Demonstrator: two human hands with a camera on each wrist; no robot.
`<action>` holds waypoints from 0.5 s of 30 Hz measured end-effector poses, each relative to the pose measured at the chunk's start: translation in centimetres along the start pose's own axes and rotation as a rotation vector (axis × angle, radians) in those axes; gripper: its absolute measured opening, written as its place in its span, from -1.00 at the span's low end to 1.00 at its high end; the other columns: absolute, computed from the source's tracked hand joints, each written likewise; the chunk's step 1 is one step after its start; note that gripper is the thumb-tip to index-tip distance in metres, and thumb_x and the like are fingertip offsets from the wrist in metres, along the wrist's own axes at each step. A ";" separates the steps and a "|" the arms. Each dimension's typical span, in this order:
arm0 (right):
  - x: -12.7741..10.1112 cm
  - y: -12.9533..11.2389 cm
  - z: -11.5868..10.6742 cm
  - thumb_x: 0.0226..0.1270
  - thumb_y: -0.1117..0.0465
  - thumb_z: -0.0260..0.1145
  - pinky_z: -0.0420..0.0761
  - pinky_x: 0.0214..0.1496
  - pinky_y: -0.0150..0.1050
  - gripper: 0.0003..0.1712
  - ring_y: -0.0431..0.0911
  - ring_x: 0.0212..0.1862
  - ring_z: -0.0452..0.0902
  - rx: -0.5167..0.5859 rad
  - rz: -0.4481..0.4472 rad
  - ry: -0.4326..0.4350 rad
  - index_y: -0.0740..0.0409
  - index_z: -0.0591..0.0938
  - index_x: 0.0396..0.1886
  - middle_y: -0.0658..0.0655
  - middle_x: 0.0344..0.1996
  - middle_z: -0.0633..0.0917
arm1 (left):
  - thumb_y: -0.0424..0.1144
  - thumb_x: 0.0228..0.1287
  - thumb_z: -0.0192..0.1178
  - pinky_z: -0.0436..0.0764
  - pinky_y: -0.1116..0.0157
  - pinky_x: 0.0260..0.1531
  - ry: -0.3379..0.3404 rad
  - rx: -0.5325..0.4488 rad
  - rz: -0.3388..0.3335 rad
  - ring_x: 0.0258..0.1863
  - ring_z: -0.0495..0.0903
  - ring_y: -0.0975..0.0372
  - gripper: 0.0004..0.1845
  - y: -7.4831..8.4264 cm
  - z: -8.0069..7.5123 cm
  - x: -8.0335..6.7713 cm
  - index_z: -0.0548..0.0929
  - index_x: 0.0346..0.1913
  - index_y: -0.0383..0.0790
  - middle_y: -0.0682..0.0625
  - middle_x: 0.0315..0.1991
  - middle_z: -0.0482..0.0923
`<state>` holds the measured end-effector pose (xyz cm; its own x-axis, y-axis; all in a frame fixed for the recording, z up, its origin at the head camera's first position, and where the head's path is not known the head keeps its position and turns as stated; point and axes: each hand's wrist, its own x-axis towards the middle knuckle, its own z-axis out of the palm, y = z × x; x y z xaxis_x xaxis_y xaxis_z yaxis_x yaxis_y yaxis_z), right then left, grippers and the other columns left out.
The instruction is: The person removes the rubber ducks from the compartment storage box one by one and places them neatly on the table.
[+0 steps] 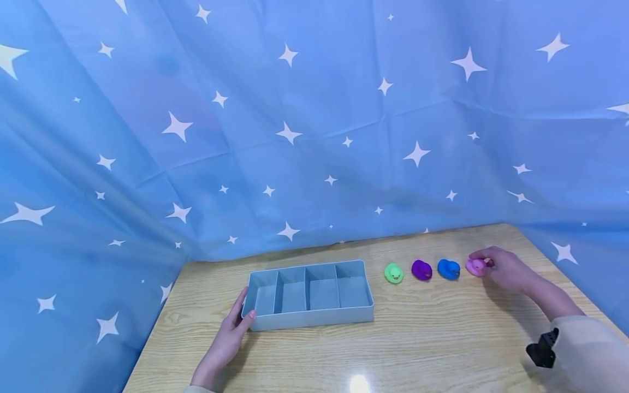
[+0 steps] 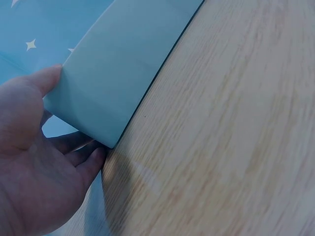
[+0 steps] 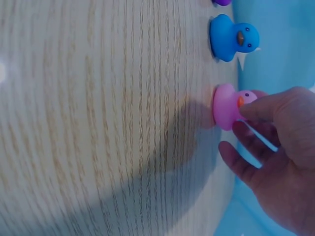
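Note:
A blue-grey divided box [image 1: 314, 319] rests on the table, its compartments bare. Its left end is gripped by my left hand [image 1: 228, 337], thumb over the front rim corner and fingers along the end wall. In the left wrist view, the thumb presses high on the box [image 2: 118, 64] and the fingertips reach its lower corner. Over at the right, my right hand [image 1: 510, 268] pinches a pink rubber duck [image 1: 474, 267] by the head between thumb and fingers. The right wrist view shows that duck [image 3: 225, 108] upright on the wood, the other fingers loosely bent beside it.
Left of the pink duck, a blue duck [image 1: 449, 269], a purple duck [image 1: 421, 270] and a green duck [image 1: 393, 273] stand in a row toward the box. Behind the wooden table [image 1: 417, 344] hangs a blue curtain [image 1: 314, 164] with white stars.

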<state>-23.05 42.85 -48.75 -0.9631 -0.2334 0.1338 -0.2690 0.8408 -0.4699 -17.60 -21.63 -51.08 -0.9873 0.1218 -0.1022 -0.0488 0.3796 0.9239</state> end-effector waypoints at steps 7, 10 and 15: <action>-0.6 -0.2 -0.5 0.22 0.51 0.30 0.65 -0.25 -0.10 -0.53 0.24 -0.14 0.60 0.041 0.047 -0.002 0.59 0.56 0.15 0.53 -0.03 0.60 | -0.10 0.64 0.01 -0.08 -0.15 0.51 -0.002 -0.005 -0.001 0.57 -0.25 -0.27 -0.27 0.0 0.3 0.1 -0.07 0.68 -0.07 -0.37 0.63 -0.27; -0.9 -0.6 -1.0 0.25 0.49 0.31 0.64 -0.28 -0.13 -0.47 0.30 -0.10 0.59 0.049 0.054 0.028 0.58 0.51 0.22 0.58 0.04 0.56 | -0.10 0.64 0.01 -0.07 -0.15 0.51 0.001 -0.003 0.002 0.57 -0.24 -0.27 -0.26 0.0 0.3 0.1 -0.06 0.68 -0.08 -0.37 0.63 -0.26; -0.9 -1.6 -1.6 0.26 0.49 0.37 0.64 -0.27 -0.05 -0.48 0.39 -0.09 0.59 0.024 -0.006 0.125 0.55 0.51 0.22 0.58 0.03 0.56 | -0.09 0.64 0.02 -0.05 -0.15 0.51 0.000 0.004 0.002 0.57 -0.23 -0.26 -0.26 0.0 0.4 0.1 -0.06 0.68 -0.08 -0.36 0.63 -0.25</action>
<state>-21.70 42.48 -46.71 -0.9542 -0.1741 0.2434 -0.2759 0.8272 -0.4895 -17.69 -21.24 -51.20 -0.9874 0.1230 -0.1000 -0.0458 0.3827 0.9227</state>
